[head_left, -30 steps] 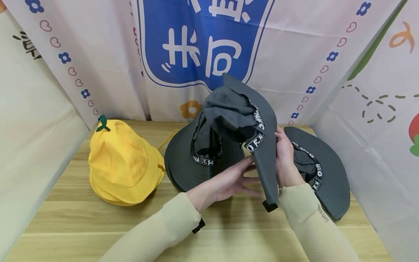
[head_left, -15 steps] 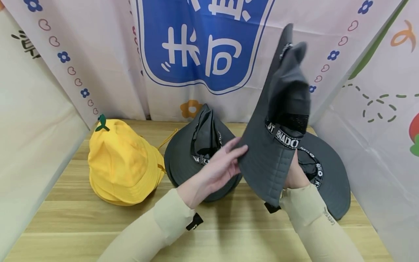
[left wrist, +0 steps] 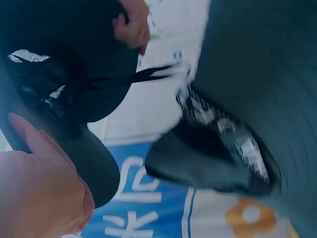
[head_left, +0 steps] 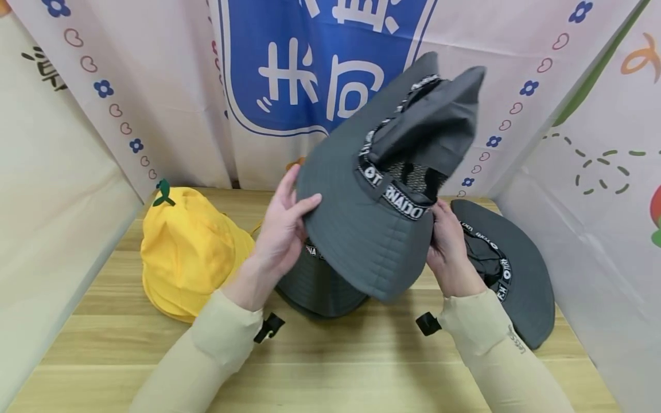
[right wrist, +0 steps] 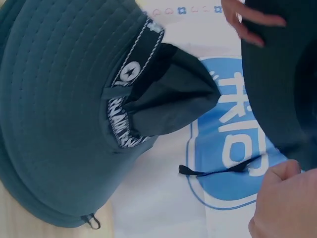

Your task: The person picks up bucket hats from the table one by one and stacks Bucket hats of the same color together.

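A dark grey wide-brimmed sun hat [head_left: 351, 212] with a white-lettered band is held up tilted above the table between both hands. My left hand [head_left: 276, 229] pinches its left brim edge, thumb on the near face and fingers behind. On the opposite side my right hand [head_left: 448, 244] grips the hat by its brim; part of those fingers is hidden behind it. In the right wrist view, a thin black strap [right wrist: 218, 172] dangles from the held hat [right wrist: 277, 89]. Below, partly covered, more grey hats [head_left: 322, 292] lie on the table.
To the left stands a yellow bucket hat [head_left: 188, 252] topped by a green sprout. Another dark grey hat [head_left: 529, 281] lies at the right by the side wall. A printed cloth [head_left: 289, 120] hangs behind the wooden table [head_left: 351, 373].
My left hand has moved left along with the hat and now pinches its brim edge. The hat has turned from nearly edge-on to lean left, with its brim over the middle hats.
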`<action>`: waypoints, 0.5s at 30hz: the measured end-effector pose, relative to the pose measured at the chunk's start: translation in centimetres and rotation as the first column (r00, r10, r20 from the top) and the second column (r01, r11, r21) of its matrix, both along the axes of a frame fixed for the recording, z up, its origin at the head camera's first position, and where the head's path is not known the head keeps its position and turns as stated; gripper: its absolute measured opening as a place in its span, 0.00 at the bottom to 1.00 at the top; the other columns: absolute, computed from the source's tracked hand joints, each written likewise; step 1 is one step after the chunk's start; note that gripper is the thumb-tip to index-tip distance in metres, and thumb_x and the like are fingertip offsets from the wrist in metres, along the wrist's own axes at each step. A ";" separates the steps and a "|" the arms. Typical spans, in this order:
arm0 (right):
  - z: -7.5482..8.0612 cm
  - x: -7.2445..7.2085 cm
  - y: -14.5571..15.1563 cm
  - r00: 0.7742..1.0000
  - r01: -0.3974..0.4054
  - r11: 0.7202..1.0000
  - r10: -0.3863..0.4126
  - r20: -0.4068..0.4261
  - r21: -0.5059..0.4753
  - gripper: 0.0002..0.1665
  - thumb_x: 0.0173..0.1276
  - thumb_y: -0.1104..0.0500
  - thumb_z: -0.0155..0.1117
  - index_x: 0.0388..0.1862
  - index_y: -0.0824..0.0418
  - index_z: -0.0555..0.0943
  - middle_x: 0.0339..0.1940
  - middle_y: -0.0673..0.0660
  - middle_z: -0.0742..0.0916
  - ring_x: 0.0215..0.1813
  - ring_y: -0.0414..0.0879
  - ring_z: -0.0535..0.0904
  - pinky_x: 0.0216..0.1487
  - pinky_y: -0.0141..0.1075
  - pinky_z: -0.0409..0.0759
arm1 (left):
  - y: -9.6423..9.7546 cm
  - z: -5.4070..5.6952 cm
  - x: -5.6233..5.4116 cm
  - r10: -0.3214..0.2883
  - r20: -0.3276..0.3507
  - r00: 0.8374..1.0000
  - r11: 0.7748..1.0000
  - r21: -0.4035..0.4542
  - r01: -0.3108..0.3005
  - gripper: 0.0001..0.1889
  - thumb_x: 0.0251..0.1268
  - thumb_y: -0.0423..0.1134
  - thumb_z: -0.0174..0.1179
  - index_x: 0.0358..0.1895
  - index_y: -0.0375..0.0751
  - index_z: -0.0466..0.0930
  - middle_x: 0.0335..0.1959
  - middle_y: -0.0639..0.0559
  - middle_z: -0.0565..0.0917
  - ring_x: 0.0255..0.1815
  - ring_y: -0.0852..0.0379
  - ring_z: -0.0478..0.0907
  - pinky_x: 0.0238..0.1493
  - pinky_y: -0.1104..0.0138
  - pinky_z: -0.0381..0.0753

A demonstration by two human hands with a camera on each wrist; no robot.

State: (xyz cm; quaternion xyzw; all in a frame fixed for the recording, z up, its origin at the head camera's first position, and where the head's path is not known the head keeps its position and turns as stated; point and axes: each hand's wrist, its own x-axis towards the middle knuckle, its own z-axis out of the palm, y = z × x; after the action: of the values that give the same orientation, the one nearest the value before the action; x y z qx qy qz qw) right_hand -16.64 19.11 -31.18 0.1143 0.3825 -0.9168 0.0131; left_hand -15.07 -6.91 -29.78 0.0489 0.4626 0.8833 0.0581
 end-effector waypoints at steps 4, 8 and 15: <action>-0.7 -0.4 -0.3 0.996 -0.038 0.990 0.027 0.082 0.137 0.10 0.83 0.56 0.42 0.53 0.53 0.72 0.43 0.46 0.82 0.37 0.35 0.82 0.39 0.25 0.82 | -2.4 -0.6 0.7 0.075 0.013 0.997 0.996 -0.040 -0.075 0.40 0.74 0.25 0.49 0.81 0.57 0.43 0.79 0.55 0.62 0.68 0.59 0.72 0.55 0.73 0.81; -1.8 -0.9 -0.8 0.991 -0.088 0.956 0.056 0.120 0.280 0.18 0.84 0.56 0.35 0.66 0.53 0.65 0.55 0.45 0.77 0.50 0.33 0.78 0.52 0.24 0.79 | -4.2 -1.6 1.5 0.146 0.086 0.986 0.985 -0.108 -0.137 0.41 0.75 0.26 0.48 0.81 0.59 0.39 0.81 0.59 0.55 0.73 0.58 0.67 0.58 0.72 0.79; -4.1 -1.6 -1.4 0.980 -0.180 0.907 0.131 0.150 0.381 0.31 0.84 0.58 0.30 0.82 0.59 0.46 0.83 0.55 0.57 0.82 0.44 0.54 0.81 0.36 0.56 | -5.2 -3.3 2.7 0.226 0.162 0.961 0.960 -0.205 -0.191 0.44 0.75 0.27 0.46 0.81 0.59 0.31 0.83 0.64 0.42 0.78 0.63 0.54 0.77 0.66 0.60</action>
State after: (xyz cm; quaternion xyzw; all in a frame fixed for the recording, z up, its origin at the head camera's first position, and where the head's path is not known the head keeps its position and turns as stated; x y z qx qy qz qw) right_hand -18.20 17.71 -35.25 0.1392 0.5647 -0.8089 0.0861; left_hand -12.34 -12.13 -33.07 -0.0876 0.5390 0.8376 0.0113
